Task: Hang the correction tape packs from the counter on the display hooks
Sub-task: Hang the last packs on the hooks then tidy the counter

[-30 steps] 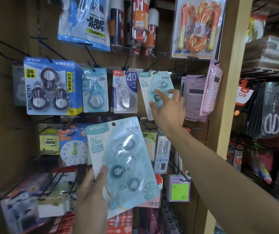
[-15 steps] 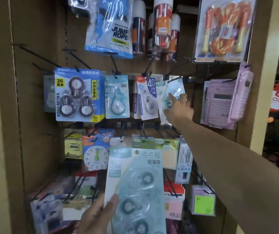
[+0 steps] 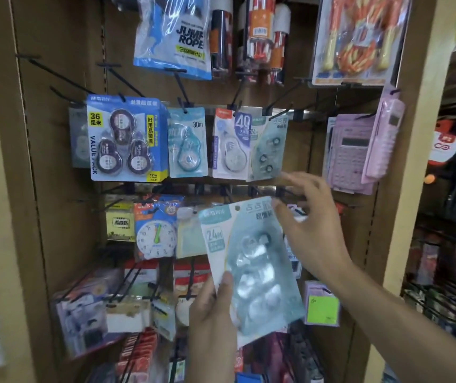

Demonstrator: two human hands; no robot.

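My left hand [image 3: 213,313] grips a pale-blue 24 m correction tape pack [image 3: 251,261] by its lower left edge, thumb on the front, and holds it upright in front of the lower hook row. My right hand [image 3: 309,225] is at the pack's top right corner. Its thumb touches that corner and its fingers are spread loosely above it. An identical pack [image 3: 267,150] hangs tilted on a black hook [image 3: 276,111] in the upper row, right of a 40 m pack [image 3: 231,145].
A 30 m pack [image 3: 187,145] and a blue 36 m value pack [image 3: 126,138] hang further left. Purple calculators [image 3: 356,153] hang at right beside the wooden upright [image 3: 412,161]. Bare black hooks [image 3: 64,78] jut out at upper left. Clock toys and other stock crowd the lower rows.
My right hand has let go of the pack hanging on the upper hook and dropped to the held pack's top corner. My left hand has raised that pack and moved it right.
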